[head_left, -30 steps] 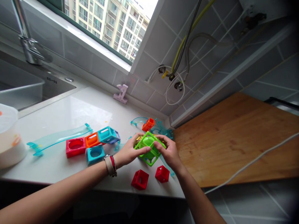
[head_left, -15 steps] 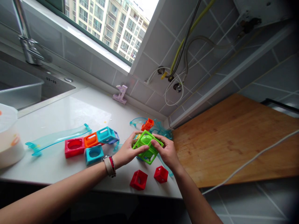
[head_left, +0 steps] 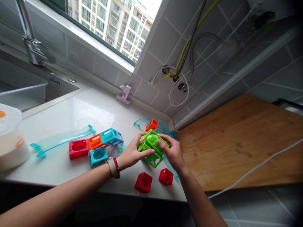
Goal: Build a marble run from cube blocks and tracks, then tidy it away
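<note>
A bright green hollow cube block [head_left: 152, 148] is held just above the white countertop [head_left: 78, 116], gripped from both sides. My left hand [head_left: 131, 154] closes on its left side, thumb across the front edge. My right hand [head_left: 172, 152] wraps the right side, fingers curled over the top. Two small red cubes [head_left: 143, 182] [head_left: 165, 177] lie just in front of my hands near the counter's edge. An orange cube [head_left: 151, 125] and clear teal track pieces [head_left: 165, 129] lie behind the green block.
At left sits a row of pink, orange and teal cubes [head_left: 94, 146] with a curved teal track [head_left: 61, 138]. A white bowl [head_left: 10, 138] and a sink [head_left: 23, 91] are far left. A wooden board [head_left: 239, 142] lies at right, with a white cable [head_left: 255, 167] across it.
The green block has turned slightly between my hands and my fingers have shifted on it. The view has drifted a little.
</note>
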A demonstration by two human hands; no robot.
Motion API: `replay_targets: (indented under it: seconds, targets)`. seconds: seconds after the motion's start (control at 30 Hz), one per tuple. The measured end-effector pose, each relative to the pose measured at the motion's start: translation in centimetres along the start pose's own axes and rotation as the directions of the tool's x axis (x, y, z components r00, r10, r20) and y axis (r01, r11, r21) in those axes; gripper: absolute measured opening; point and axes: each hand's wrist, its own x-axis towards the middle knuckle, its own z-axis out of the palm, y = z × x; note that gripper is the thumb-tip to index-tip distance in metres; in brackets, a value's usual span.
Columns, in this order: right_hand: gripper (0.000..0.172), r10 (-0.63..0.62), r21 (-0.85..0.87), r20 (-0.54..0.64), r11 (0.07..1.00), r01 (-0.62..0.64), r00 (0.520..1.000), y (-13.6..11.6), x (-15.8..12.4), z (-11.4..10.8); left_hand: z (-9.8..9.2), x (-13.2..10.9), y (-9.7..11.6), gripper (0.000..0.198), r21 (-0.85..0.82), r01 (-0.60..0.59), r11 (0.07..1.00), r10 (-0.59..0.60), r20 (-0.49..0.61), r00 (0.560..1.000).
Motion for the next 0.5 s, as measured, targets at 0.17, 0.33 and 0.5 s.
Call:
replay_targets:
  seconds: [0.17,0.33,0.5]
  targets:
    - [0.045,0.043,-0.038,0.022,0.998,-0.042,0.999,0.39,0.21,-0.62,-0.05,0.05,0.09,0.067,0.03,0.003,1.0,-0.002,-0.04,0.999]
    - [0.044,0.046,-0.028,0.058,0.999,-0.045,0.997,0.54,0.1,-0.76,-0.06,0.07,0.04,0.065,0.042,0.007,0.999,-0.005,-0.037,0.999]
    - [0.051,0.016,-0.039,0.106,0.999,-0.012,0.994,0.02,-0.28,-0.92,-0.23,-0.13,0.37,0.064,0.053,-0.038,0.998,0.039,-0.018,0.999]
